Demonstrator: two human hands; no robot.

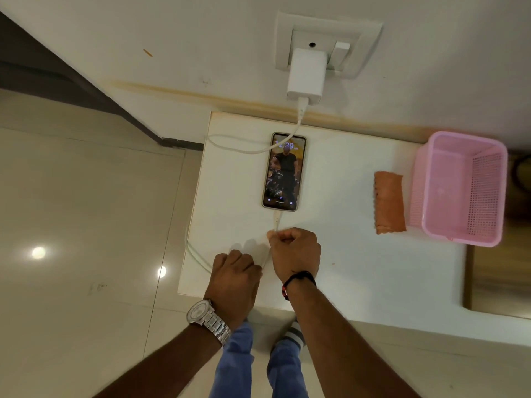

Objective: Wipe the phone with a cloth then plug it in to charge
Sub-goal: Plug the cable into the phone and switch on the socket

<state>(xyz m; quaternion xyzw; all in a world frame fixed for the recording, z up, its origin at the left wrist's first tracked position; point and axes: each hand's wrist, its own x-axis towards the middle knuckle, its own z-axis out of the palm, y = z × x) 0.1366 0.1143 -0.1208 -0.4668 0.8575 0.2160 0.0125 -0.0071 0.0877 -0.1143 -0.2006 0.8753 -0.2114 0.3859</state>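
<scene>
The phone (284, 171) lies face up on the white table (344, 254) with its screen lit. A white cable (230, 146) runs from the white charger (306, 76) in the wall socket, loops off the table's left edge and comes back to the phone's near end, where its plug sits in the port. My right hand (294, 251) pinches the cable just below the phone. My left hand (234, 278) grips the same cable nearer the table's front edge. A folded orange cloth (389, 202) lies to the right of the phone.
A pink plastic basket (459, 188) stands at the table's right, touching the cloth. The wall socket plate (327, 44) is on the wall behind the table. Tiled floor (86, 225) lies to the left, and a wooden surface (500, 268) shows at the right.
</scene>
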